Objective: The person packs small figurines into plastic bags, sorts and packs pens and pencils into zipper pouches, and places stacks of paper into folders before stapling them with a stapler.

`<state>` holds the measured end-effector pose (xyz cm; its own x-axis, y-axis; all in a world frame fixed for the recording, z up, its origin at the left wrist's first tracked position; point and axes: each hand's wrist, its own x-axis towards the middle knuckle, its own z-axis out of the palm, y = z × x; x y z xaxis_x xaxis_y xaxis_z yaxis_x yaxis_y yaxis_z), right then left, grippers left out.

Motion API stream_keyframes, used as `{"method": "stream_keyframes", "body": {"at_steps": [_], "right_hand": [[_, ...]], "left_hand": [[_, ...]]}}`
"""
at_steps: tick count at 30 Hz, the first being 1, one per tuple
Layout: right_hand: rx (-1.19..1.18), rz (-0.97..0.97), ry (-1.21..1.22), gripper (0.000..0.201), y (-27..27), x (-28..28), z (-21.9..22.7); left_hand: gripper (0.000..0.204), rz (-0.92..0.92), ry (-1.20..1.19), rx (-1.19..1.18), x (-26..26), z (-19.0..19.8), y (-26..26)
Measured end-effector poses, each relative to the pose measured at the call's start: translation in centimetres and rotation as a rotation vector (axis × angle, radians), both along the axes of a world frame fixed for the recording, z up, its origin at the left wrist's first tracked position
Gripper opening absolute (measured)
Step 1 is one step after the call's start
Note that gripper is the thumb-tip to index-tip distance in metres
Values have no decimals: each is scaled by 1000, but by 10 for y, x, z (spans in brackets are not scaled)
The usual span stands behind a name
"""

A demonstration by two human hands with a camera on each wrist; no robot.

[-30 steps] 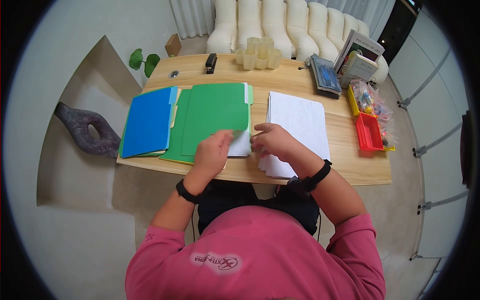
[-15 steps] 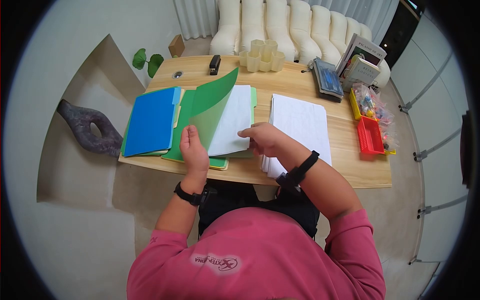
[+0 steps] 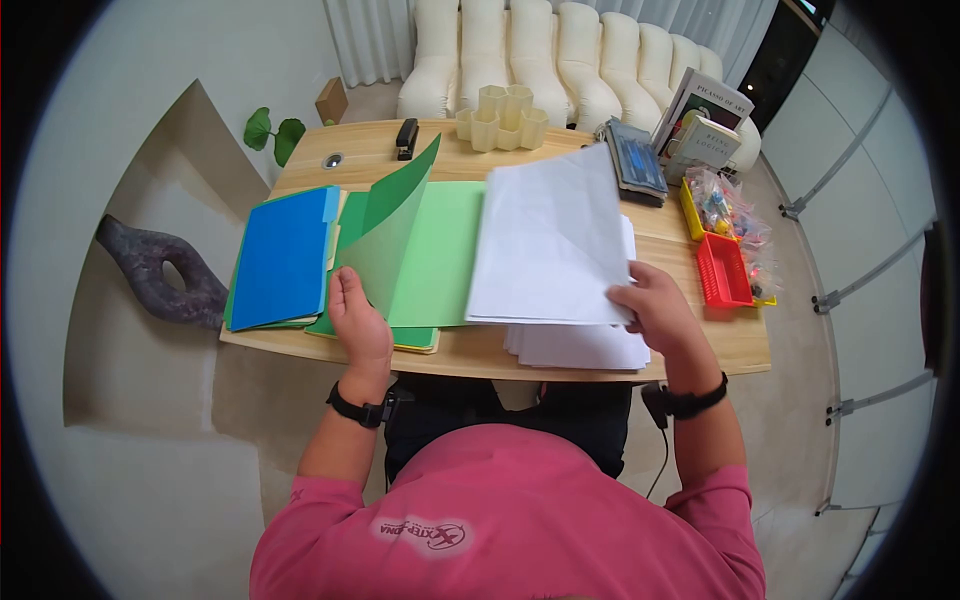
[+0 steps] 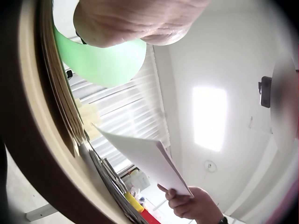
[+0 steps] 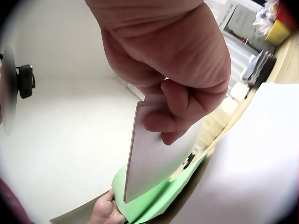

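My right hand (image 3: 662, 312) pinches a sheaf of white paper (image 3: 550, 240) at its lower right corner. In the right wrist view, thumb and curled fingers grip the sheaf's edge. The sheaf is raised and tilted, overlapping the open green folder (image 3: 440, 260) and a second pile of white paper (image 3: 585, 350) on the table. My left hand (image 3: 360, 325) holds the folder's front cover (image 3: 385, 225) near its lower edge, and the cover stands up in a curve. More green folders (image 3: 415, 338) lie beneath it.
Blue folders (image 3: 280, 255) lie on the table (image 3: 700, 345) at the left. At the back are a black stapler (image 3: 406, 140) and a cream hexagonal holder (image 3: 500, 122). A blue pouch (image 3: 637, 165), books (image 3: 700, 120), a yellow basket (image 3: 692, 212) and a red basket (image 3: 724, 270) line the right side.
The folder's cover has been lifted open to the left by my left hand. My right hand has drawn the sheaf of paper out of the folder, rightward over the paper pile.
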<state>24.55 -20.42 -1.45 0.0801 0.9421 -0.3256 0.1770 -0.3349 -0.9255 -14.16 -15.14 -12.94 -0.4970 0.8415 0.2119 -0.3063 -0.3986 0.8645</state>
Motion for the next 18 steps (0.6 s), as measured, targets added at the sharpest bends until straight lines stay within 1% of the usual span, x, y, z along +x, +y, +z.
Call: {"method": "stream_keyframes", "body": {"at_steps": [1, 3, 4, 6, 8, 10, 11, 12, 13, 15, 16, 17, 18], "right_hand": [[-1, -4, -6, 44, -10, 13, -5], [-30, -99, -10, 46, -27, 33, -17], [-32, -100, -11, 46, -34, 41, -25], [-69, -94, 104, 47, -42, 52, -42], [-71, -90, 109, 47, -45, 55, -55], [-74, -83, 116, 48, -47, 55, -59], [-67, -71, 48, 45, -48, 54, -58], [-58, -57, -19, 43, -47, 53, -56], [-57, -55, -15, 43, -47, 51, -51], [-15, -100, -692, 36, -46, 46, -41], [-14, -97, -687, 36, -43, 49, -42], [62, -173, -723, 34, -41, 55, -42], [139, -249, -759, 33, -40, 63, -42]], "left_hand": [[30, -4, -6, -1, 2, -1, -1], [30, -10, 23, -28, 4, -2, -3], [30, -11, 22, -30, 4, -4, -4], [31, -10, 62, -46, 5, -8, -4], [31, -2, 70, -58, 9, -6, -5], [32, 8, 81, -69, 9, -8, -6], [31, -10, 128, -66, 4, -14, -5], [31, -24, 176, -61, 3, -8, -6], [31, -23, 180, -60, 6, -2, -9], [30, -204, 601, 101, 12, 15, -18], [45, -218, 930, 111, 8, 22, -21], [45, -217, 934, 109, 11, 30, -24], [54, -157, 1294, 118, 21, 46, -29]]}}
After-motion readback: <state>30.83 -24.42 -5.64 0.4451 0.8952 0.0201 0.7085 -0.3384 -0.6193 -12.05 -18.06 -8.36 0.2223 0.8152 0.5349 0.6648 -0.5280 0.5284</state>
